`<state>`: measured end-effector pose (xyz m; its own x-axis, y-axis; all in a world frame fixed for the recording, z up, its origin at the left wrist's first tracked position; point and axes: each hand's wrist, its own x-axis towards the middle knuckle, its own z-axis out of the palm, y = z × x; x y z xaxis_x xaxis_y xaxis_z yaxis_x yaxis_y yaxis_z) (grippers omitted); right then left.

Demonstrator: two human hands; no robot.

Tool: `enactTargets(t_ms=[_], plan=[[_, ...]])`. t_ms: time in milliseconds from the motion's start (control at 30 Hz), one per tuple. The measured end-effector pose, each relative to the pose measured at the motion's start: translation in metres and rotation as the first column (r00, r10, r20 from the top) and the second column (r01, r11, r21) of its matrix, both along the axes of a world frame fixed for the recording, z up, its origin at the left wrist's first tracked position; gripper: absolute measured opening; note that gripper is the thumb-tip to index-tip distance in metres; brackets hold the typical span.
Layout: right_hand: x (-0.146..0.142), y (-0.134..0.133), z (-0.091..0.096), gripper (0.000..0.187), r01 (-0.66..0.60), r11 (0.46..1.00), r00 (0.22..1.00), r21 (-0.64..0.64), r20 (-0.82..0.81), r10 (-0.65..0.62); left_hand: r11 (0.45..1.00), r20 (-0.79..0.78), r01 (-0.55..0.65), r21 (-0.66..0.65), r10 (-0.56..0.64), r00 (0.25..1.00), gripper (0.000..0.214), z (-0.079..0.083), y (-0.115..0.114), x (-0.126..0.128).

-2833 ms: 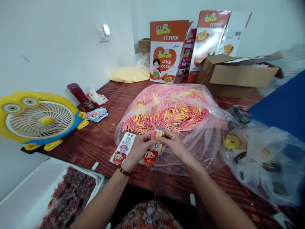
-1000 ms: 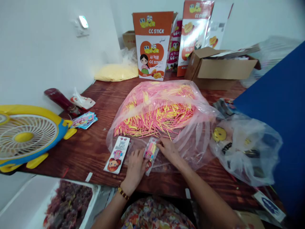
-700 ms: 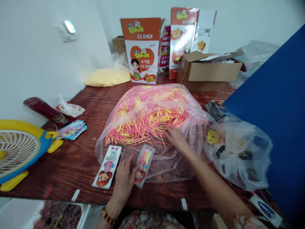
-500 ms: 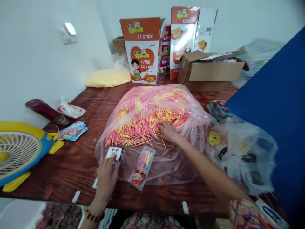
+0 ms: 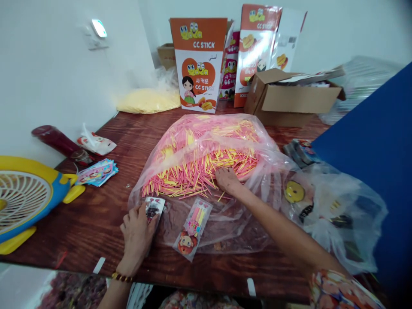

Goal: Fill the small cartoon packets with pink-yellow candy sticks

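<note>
My left hand (image 5: 137,234) lies over an empty printed sachet (image 5: 153,206) on the brown table (image 5: 96,214), fingers curled onto it. A filled sachet (image 5: 192,228) with pink and yellow sticks lies just to its right, on the edge of a clear plastic bag (image 5: 206,206). My right hand (image 5: 228,180) reaches into that bag, with its fingers bent down into the heap of pink and yellow sticks (image 5: 199,165). What those fingers grip is hidden.
A yellow and blue fan (image 5: 28,197) stands at the left edge. Spare sachets (image 5: 96,171), a red bottle (image 5: 61,143), "CC STICK" cartons (image 5: 198,64), an open cardboard box (image 5: 292,96), another plastic bag (image 5: 334,206) and a blue board (image 5: 376,146) surround the heap.
The filled sachet was put down on the bag. My left hand moved left onto the empty sachet. My right hand went forward into the stick heap.
</note>
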<state>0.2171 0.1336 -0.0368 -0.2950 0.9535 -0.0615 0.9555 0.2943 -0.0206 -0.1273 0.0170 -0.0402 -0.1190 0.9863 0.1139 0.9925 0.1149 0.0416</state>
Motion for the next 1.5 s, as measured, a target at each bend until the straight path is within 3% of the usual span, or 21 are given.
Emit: enactTargets(t_ms=[300, 633, 833, 1033, 1200, 1367, 1500], plan=[[0.026, 0.007, -0.005, 0.023, 0.089, 0.991, 0.948, -0.099, -0.297, -0.115, 0.992, 0.154, -0.085, -0.096, 0.099, 0.983, 0.056, 0.001, 0.006, -0.007], [0.016, 0.012, -0.009, 0.019, 0.176, 0.978, 0.734, -0.11, -0.647, -0.205, 0.991, 0.473, -0.137, 0.009, 0.117, 0.873, 0.032, -0.009, 0.012, -0.024], [0.0, 0.0, -0.018, 0.015, 0.197, 0.962, 0.405, -0.191, -0.877, -0.257, 0.984, 0.559, -0.168, 0.058, 0.108, 0.822, 0.041, -0.008, 0.012, -0.029], [-0.007, -0.003, -0.026, 0.014, 0.256, 0.942, 0.367, -0.217, -0.879, -0.303, 0.986, 0.522, -0.131, 0.1, 0.06, 0.851, 0.03, -0.005, 0.008, -0.027], [-0.008, -0.001, -0.032, 0.013, 0.281, 0.932, 0.337, -0.228, -0.886, -0.319, 0.986, 0.425, -0.027, 0.165, -0.046, 0.904, 0.027, -0.006, 0.008, -0.031], [-0.009, -0.008, -0.033, 0.022, 0.299, 0.925, 0.248, -0.236, -0.916, -0.314, 0.984, 0.395, -0.022, 0.175, -0.05, 0.917, 0.033, -0.005, 0.008, -0.038], [-0.013, -0.021, -0.03, 0.028, 0.343, 0.929, 0.328, -0.139, -0.909, -0.257, 0.988, 0.45, -0.056, 0.146, -0.016, 0.893, 0.039, -0.006, 0.006, -0.042]])
